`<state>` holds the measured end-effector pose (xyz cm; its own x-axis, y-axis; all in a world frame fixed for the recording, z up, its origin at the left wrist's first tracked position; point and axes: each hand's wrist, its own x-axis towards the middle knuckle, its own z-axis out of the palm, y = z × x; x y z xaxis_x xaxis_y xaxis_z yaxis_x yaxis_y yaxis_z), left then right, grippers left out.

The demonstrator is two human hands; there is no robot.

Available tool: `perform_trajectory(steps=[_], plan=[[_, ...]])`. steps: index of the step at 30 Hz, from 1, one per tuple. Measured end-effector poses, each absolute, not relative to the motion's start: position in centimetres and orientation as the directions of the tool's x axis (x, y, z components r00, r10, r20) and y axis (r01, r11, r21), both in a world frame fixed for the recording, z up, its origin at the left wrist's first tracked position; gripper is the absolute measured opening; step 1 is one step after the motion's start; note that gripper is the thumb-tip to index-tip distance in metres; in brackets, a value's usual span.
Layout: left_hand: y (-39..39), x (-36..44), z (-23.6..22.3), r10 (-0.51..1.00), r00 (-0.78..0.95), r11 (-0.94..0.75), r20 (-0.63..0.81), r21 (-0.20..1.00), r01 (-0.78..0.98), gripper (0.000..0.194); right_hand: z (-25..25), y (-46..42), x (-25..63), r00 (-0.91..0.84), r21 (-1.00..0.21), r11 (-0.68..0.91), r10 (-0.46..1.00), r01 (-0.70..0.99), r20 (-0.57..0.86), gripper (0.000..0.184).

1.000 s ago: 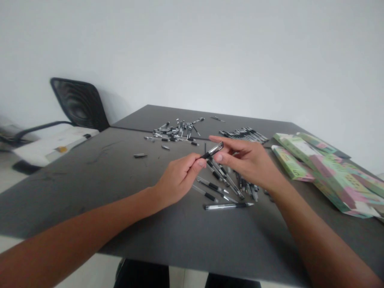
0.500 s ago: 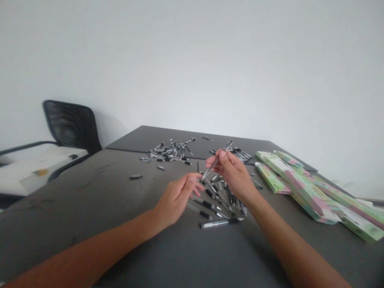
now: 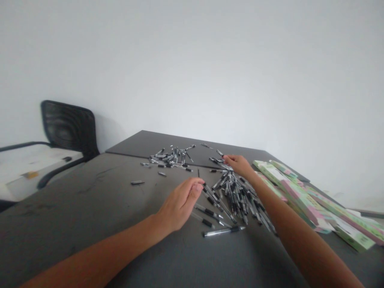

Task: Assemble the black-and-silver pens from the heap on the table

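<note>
My right hand (image 3: 238,165) is closed on a pen (image 3: 220,153), whose end sticks out past the fingertips above the far group of pens (image 3: 217,161). Beneath and to the left of the right wrist spreads a heap of clear pens with black grips (image 3: 237,192). My left hand (image 3: 181,204) hovers at the left side of that heap, fingers stretched and held together, with the thumb alongside; nothing shows in it. Just right of its fingers lie a few loose pens (image 3: 210,212). Nearer to me, one pen (image 3: 223,231) lies crosswise.
Small caps and pen parts (image 3: 172,157) form a scattered group at the back left, with a stray cap (image 3: 137,182) closer. Green and pink flat boxes (image 3: 295,196) are piled on the right of the dark table (image 3: 90,224). A black mesh chair (image 3: 69,128) stands at left.
My right hand has moved forward from the middle of the heap to the far group, carrying the pen away from my left fingers. The left hand has stayed near its place.
</note>
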<state>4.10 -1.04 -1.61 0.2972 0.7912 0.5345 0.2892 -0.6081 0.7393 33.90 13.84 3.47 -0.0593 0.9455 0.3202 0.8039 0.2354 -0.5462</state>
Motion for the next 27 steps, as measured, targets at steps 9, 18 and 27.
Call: perform_trajectory(steps=[9, 18, 27], plan=[[-1.3, 3.9, -0.7, 0.722, 0.348, -0.69, 0.598, 0.662, 0.295, 0.038, 0.9, 22.0, 30.4, -0.096, -0.237, 0.106, 0.994, 0.966, 0.055, 0.036], [-1.5, 4.1, -0.4, 0.667, 0.395, -0.744, 0.632, 0.599, 0.297, 0.035, -0.5, 24.0, 29.5, -0.122, -0.177, 0.125, 0.992, 0.976, 0.028, 0.037], [-1.4, 4.1, -0.2, 0.655, 0.421, -0.753, 0.627, 0.584, 0.303, 0.034, -0.4, 23.5, 30.6, -0.116, -0.13, 0.12, 0.992, 0.984, 0.042, 0.038]])
